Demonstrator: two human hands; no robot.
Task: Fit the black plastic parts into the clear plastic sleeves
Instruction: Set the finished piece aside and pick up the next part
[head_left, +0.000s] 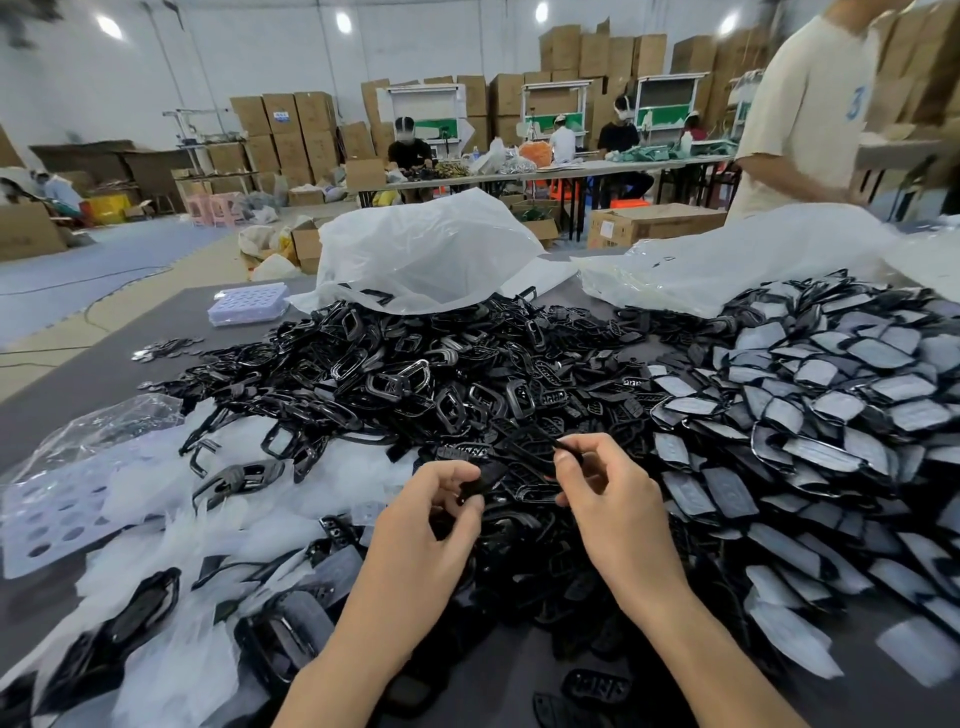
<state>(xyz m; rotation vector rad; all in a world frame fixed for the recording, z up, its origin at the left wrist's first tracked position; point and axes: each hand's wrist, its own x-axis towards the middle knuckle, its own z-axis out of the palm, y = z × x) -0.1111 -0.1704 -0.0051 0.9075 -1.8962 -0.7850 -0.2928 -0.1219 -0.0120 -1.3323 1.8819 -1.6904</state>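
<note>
A big heap of loose black plastic parts (415, 374) covers the middle of the grey table (93, 374). My left hand (431, 514) pinches a small black part (485, 480) between thumb and fingers. My right hand (602, 493) pinches the end of another thin black part (569, 451) just above the heap. The two hands are close together, a little apart. Clear plastic sleeves (171, 525) lie spread at the left, some with black parts inside. Filled pieces (831, 405) are stacked in overlapping rows at the right.
A large clear bag (415, 254) lies open behind the heap, and another (727, 260) at the right. A blue-white tray (249, 306) sits at the far left of the table. A person in a cream shirt (810, 104) stands at the far right. Workers and cardboard boxes fill the background.
</note>
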